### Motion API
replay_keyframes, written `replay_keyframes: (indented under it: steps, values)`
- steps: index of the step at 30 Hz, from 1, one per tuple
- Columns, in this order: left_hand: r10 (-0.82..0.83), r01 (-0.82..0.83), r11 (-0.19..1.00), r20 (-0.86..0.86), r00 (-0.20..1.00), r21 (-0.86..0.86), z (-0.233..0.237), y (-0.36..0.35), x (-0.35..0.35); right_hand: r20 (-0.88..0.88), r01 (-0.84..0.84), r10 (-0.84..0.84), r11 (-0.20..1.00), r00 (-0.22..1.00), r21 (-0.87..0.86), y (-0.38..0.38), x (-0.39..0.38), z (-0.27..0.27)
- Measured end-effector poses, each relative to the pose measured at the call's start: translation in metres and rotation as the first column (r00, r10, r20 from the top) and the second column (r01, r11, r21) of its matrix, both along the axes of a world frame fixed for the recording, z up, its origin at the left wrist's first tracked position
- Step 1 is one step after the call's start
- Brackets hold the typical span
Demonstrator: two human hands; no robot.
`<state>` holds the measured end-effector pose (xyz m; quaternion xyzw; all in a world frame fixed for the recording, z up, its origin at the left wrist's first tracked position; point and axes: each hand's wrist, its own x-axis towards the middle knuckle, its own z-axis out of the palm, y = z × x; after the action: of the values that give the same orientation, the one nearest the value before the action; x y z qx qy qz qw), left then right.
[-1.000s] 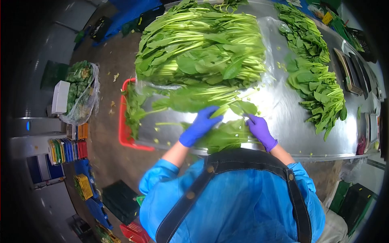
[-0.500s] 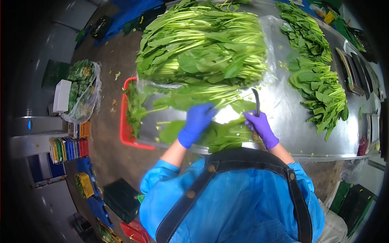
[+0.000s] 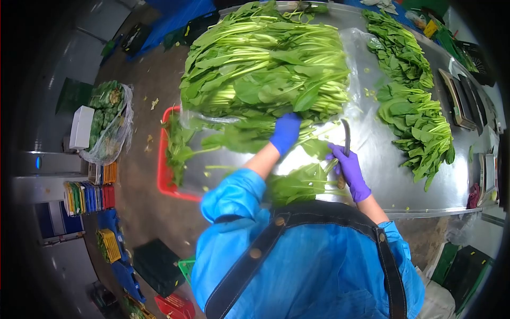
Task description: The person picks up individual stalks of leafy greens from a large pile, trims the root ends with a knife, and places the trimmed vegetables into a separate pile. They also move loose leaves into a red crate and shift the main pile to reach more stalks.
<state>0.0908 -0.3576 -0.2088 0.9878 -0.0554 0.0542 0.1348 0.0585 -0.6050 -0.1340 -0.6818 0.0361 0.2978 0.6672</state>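
Leafy greens [image 3: 265, 69], slim curved knife [image 3: 347, 139]

We can read no text, brand, number or sign anywhere. Well to the left of the blue-gloved left hand [image 3: 287, 133], we see a small bright blue spot [image 3: 37, 162] on a grey surface, with no characters we can make out. Above and left of that hand, a tiny yellow patch [image 3: 187, 30] on a black plastic crate [image 3: 202, 26] is too small for us to decipher. Below and right of the purple-gloved right hand [image 3: 348, 173], so is a small yellow mark [image 3: 484, 261] on a black box [image 3: 465, 274].
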Motion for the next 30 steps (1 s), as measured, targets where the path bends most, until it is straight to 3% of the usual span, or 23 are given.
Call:
replay_keyframes:
  steps: [1,2,4,6,8,9,10,11,12,14,15,17,19,21,22,23,24,26,28,29,30]
  values:
    - [0.020,-0.019,0.994,-0.007,1.000,0.110,-0.009,0.000,0.007,0.009,-0.010,0.010,1.000,1.000,-0.008,0.000,-0.002,0.002]
    - [0.010,-0.010,0.994,0.000,1.000,0.108,-0.008,0.000,0.010,0.015,0.000,0.000,1.000,1.000,-0.010,-0.001,-0.003,0.003]
    - [-0.013,0.015,0.999,-0.070,0.997,0.030,-0.006,0.008,0.006,0.001,-0.029,0.029,0.999,1.000,-0.017,-0.004,-0.005,0.002]
    - [-0.048,0.046,0.998,-0.082,0.995,-0.030,0.032,0.006,-0.012,-0.013,-0.028,0.028,0.999,1.000,-0.026,-0.010,-0.006,-0.003]
    - [-0.085,0.093,0.974,0.050,0.995,-0.205,0.064,0.004,-0.032,0.084,-0.055,0.072,0.980,0.994,-0.190,-0.012,-0.006,-0.005]
    - [-0.086,0.114,0.959,0.116,0.990,-0.259,0.074,0.003,-0.042,0.076,-0.049,0.064,0.981,0.995,-0.187,-0.009,-0.009,-0.011]
    - [-0.091,0.116,0.959,0.107,0.990,-0.259,0.093,-0.003,-0.051,0.374,-0.012,0.107,0.969,0.921,-0.245,-0.004,-0.010,-0.020]
    - [-0.097,0.104,0.943,0.036,0.995,-0.317,0.117,-0.010,-0.059,0.636,0.040,0.161,0.956,0.755,-0.290,0.001,-0.009,-0.024]
    - [-0.106,0.087,0.924,-0.030,0.994,-0.372,0.130,-0.014,-0.063,0.635,0.040,0.160,0.957,0.756,-0.289,0.009,-0.008,-0.023]
    - [-0.100,0.081,0.893,-0.019,0.995,-0.443,0.123,-0.017,-0.068,0.810,0.153,0.082,0.966,0.581,-0.207,0.028,-0.008,-0.019]
    - [-0.113,0.059,0.854,-0.074,0.991,-0.517,0.124,-0.019,-0.070,0.749,0.128,0.189,0.931,0.635,-0.343,0.032,-0.008,0.001]
    - [-0.128,0.031,0.810,-0.124,0.984,-0.586,0.125,-0.020,-0.075,0.719,0.119,0.205,0.921,0.664,-0.371,0.035,-0.010,0.016]
    - [-0.184,-0.080,0.708,-0.293,0.938,-0.701,0.125,-0.020,-0.078,0.688,0.108,0.221,0.910,0.692,-0.401,0.035,-0.011,0.015]
    - [-0.215,-0.146,0.651,-0.366,0.905,-0.745,0.126,-0.019,-0.084,0.761,0.155,0.173,0.928,0.625,-0.338,0.031,-0.012,-0.005]
    - [-0.227,-0.230,0.546,-0.406,0.885,-0.805,0.127,-0.016,-0.088,0.763,0.154,0.172,0.929,0.623,-0.336,0.026,-0.013,-0.025]
    - [-0.244,-0.310,0.432,-0.441,0.864,-0.847,0.129,-0.012,-0.089,0.718,0.112,0.257,0.899,0.646,-0.423,0.016,-0.012,-0.049]
    - [-0.240,-0.305,0.437,-0.436,0.867,-0.846,0.135,-0.007,-0.088,0.667,0.070,0.336,0.861,0.665,-0.504,0.007,-0.010,-0.066]
    - [-0.196,-0.434,0.398,-0.537,0.820,-0.808,0.147,0.003,-0.090,0.689,0.070,0.315,0.881,0.653,-0.468,0.001,-0.010,-0.065]
    - [-0.225,-0.444,0.369,-0.542,0.810,-0.816,0.135,0.002,-0.094,0.306,-0.045,0.050,0.999,0.951,-0.023,0.013,-0.011,-0.004]
    - [-0.241,-0.410,0.357,-0.507,0.827,-0.839,0.131,-0.003,-0.092,0.146,-0.097,0.094,0.995,0.985,0.019,0.018,-0.012,0.046]
    - [-0.258,-0.375,0.345,-0.471,0.844,-0.861,0.128,-0.009,-0.090,0.145,-0.090,0.087,0.996,0.986,0.019,0.023,-0.011,0.050]
